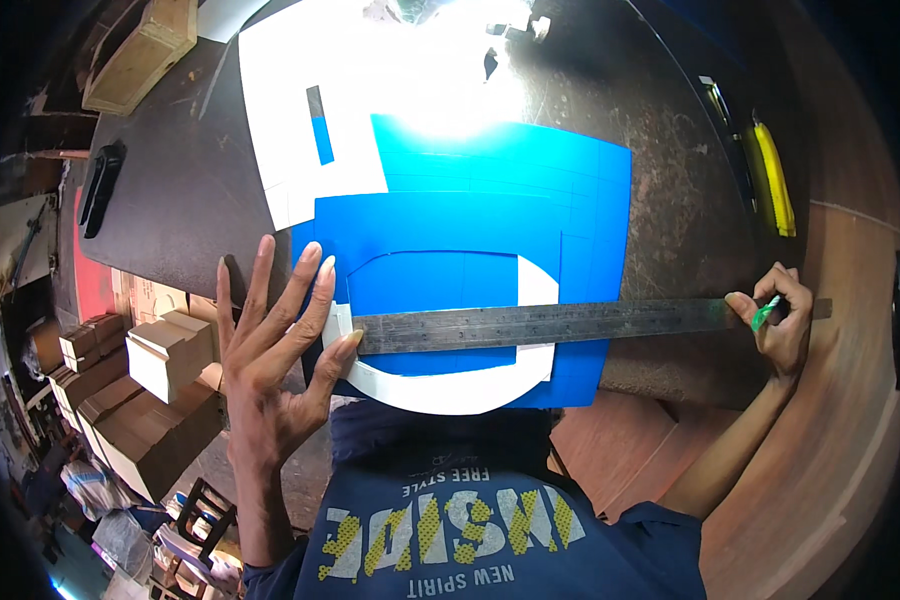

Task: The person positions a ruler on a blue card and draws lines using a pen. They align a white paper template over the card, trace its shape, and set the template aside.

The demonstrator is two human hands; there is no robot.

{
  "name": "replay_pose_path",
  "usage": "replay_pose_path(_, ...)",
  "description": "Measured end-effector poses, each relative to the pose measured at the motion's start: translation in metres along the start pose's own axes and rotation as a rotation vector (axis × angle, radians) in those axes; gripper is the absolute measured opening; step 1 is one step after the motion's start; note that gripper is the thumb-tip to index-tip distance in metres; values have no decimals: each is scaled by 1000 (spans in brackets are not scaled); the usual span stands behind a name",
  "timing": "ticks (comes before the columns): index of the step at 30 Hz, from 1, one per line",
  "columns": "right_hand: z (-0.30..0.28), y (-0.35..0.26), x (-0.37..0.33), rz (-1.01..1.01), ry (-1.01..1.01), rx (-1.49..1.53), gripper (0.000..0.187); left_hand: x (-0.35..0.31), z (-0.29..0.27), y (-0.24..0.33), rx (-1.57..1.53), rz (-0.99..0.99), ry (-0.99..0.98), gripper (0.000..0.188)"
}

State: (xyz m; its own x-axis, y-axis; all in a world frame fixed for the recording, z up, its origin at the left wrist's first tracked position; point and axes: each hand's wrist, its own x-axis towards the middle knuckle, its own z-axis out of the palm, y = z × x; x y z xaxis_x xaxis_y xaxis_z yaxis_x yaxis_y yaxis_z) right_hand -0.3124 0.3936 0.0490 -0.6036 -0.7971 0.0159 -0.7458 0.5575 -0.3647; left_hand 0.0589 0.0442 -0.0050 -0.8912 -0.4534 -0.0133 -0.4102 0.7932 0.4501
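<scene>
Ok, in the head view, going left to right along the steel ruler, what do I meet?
Left hand → white curved cut-out on the blue sheet → steel ruler → right hand holding a green tool.

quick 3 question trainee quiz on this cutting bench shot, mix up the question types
1. True or false: the left hand presses flat on one end of the long dark steel ruler.
2. The right hand grips something small and green at the ruler's far end. Is it A) a green-handled tool, B) a paintbrush, or C) a sponge?
3. Fill in: the ruler lies across a ____ plastic sheet on the dark worn table.

Key: 1 true; 2 A; 3 blue.
</scene>
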Motion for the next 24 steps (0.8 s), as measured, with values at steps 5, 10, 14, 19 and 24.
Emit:
replay_pose_path(5, 3, 3, 1, -16, -3, 22, 40, -1, 2, -1, 1, -3, -2, 46)
replay_pose_path(10, 4, 3, 2, 9, 8, 55, 43, -2, -2, -1, 43, 5, -16, 48)
replay_pose_path(14, -2, 34, -4, 1, 3, 174, 42, -4, -17, 7, 61, -22, -60, 62)
replay_pose_path(19, -6, 58, -30, 97, 43, 244, 40, 7, 4, 11, 80, 63, -120, 83)
replay_pose_path(24, -3, 60, -32, 139, 67, 297, 41, 10, 2, 12, -67, 68, -21, 71)
